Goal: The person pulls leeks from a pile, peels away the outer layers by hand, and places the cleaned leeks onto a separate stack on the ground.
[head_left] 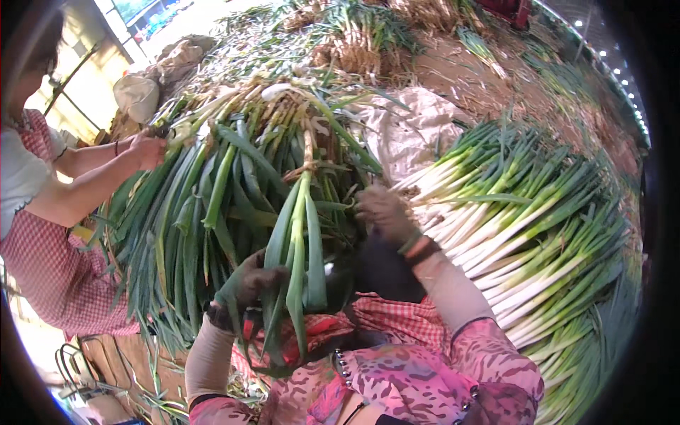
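Note:
A large green onion (307, 219) with dry, peeling outer skin stands out in front of me, its long leaves hanging toward my lap. My left hand (256, 282), in a dark glove, is closed around its leaves. To the right, my gloved right hand (386, 216) is raised with curled fingers between the unpeeled heap and the white-stemmed onions; what it holds, if anything, is hidden. The heap of untrimmed green onions (184, 234) fills the area ahead and left, leaves drooping toward me. At my right lies a thick pile of cleaned green onions (489, 255), white ends pointing left.
On the left a co-worker's hand (149, 150) grips an onion at the heap's edge. A pale woven sack (411, 131) lies beyond my right hand. Root-on bundles (365, 49) stand farther back on a brown, scrap-strewn floor (460, 78). A checked apron (393, 312) covers my lap.

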The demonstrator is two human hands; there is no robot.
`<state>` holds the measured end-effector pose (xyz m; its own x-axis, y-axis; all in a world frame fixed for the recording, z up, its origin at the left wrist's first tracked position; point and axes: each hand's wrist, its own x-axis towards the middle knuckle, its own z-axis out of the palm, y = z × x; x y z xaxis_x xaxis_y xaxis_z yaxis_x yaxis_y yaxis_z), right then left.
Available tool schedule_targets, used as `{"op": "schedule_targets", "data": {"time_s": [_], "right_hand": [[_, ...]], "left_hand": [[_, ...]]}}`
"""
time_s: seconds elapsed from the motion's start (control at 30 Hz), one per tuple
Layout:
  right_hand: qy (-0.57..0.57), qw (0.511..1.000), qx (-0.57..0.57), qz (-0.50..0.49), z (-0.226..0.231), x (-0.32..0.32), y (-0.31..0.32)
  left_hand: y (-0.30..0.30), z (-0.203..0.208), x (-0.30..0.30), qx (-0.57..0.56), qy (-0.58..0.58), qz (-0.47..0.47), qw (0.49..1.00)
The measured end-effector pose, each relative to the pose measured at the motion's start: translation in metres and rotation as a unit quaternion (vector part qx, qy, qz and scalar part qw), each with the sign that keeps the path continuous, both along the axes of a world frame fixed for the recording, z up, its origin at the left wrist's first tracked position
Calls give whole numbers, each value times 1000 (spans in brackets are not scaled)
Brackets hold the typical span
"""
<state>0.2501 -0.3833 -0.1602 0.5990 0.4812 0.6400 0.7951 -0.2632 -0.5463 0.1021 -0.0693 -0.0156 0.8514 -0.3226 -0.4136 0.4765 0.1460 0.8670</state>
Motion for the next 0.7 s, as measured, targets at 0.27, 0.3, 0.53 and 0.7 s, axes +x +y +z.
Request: {"op": "schedule_targets", "data": {"time_s": [0.27,0.3,0.53,0.7], "right_hand": [[523,787,240,224,43,-16,153],[302,931,115,168,35,-16,154],[606,627,363,328,78,-57,159],[608,562,400,392,93,-71,156]], "left_hand": [[34,7,-67,93,50,-24,994],[40,5,-71,124,73,-21,989],[34,-8,-94,116,6,-1,993],[-10,-9,-69,148,-56,67,985]]}}
